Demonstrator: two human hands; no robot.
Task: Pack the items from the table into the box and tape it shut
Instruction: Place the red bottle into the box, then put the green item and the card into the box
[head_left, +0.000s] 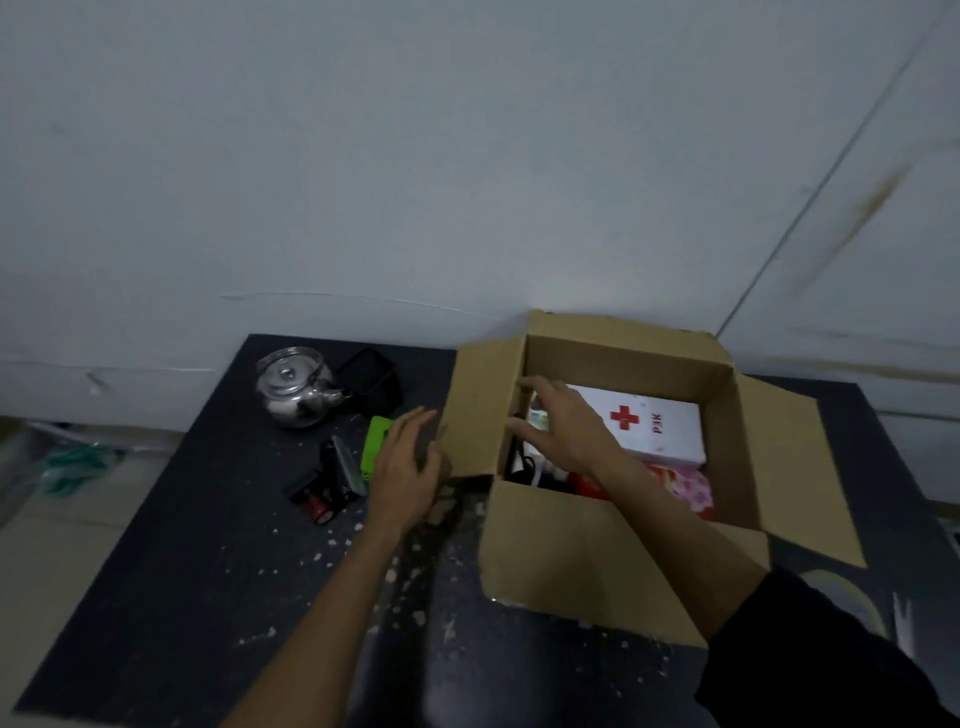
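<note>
**Both hands at the open box**

While my right hand (563, 423) reaches down inside the box (597, 551), its grip is released: the fingers are spread and nearly straight, hovering over the packed things at the left end, and I cannot tell whether the fingertips touch anything beneath them. My left hand (408, 467) is outside the box, its grip released too, fingers straight and lying against the outer face of the left flap (480, 410), which stands nearly upright.

The box sits on the right half of the dark worktop (208, 545), pushed back against the wall (363, 156), with all four flaps open. Inside it, a white kit (654, 428) with a red cross lies flat toward the far side. Nearer to me, under my forearm, lie a red thing and a pink flowered pack (691, 488); their exact nature is too blurred to tell. Something black shows at the box's left wall below my fingers.

Still out on the worktop, left of the box, are a steel kettle (296, 387), a black pouch (374, 382) just behind it, a green case (376, 441) partly hidden by my left hand, and a small cluster of black, silver and red tools (330, 480) just beside that case. White specks are scattered over the worktop near me.
</note>
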